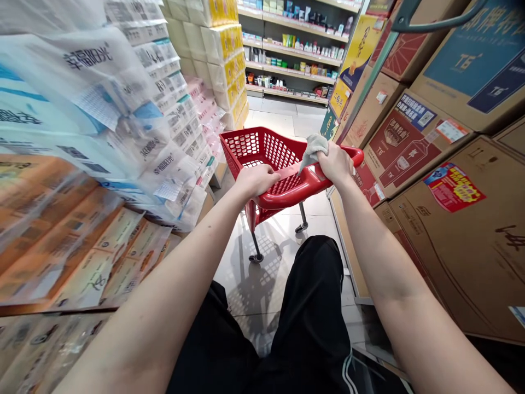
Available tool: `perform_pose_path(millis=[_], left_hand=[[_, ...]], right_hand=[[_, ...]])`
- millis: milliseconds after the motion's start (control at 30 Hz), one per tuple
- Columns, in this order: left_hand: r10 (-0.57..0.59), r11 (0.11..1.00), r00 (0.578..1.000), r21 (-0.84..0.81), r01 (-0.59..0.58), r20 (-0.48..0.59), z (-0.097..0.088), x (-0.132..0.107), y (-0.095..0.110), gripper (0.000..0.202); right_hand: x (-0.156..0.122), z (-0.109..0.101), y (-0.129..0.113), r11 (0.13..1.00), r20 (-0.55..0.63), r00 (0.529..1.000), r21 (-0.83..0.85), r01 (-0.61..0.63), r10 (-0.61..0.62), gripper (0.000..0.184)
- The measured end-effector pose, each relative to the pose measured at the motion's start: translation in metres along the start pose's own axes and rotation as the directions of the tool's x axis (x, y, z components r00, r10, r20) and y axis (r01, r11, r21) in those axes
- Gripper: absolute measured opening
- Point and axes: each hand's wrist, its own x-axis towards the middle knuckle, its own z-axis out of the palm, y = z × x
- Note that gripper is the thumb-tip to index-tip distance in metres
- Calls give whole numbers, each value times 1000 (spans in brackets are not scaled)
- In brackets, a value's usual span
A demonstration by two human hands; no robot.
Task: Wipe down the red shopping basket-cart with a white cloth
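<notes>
A red plastic shopping cart [266, 134] with perforated basket walls stands in front of me on dark legs and casters. My left hand [257, 180] is closed on the left side of its rim, thumb pointing inward. On the right part of the red handle rests my right hand [335, 163], its fingers curled round a crumpled grey cloth [315, 146]. The cloth hangs partly over the handle towards the basket. No goods show in the visible part of the basket.
Stacked tissue packs [123, 98] line the aisle's left side, with orange packages [49, 219] below. Cardboard cartons [443, 213] rise close on the right, beside a metal bar with a dark handle [438, 26]. Shelves of toiletries [295, 49] stand across the far end of the tiled floor [270, 284].
</notes>
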Motion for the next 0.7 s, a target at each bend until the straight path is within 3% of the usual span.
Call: perform_pose_path(millis=[233,433,700], left_hand=[[3,1000,1000,-6,-3,-11,0,2,-4,45],[-30,1000,999,5,30,-14,2,6,-7,41],[-50,999,998,14,50,-30,5,10,-9,41]], right_hand=[[2,3,-4,999,-4,1000,-49,20,-20,45],[10,5,-3,995,75,996,-87,53,-47,37],[-40,3,-24,972,-44,973,-81,222,-227,25]])
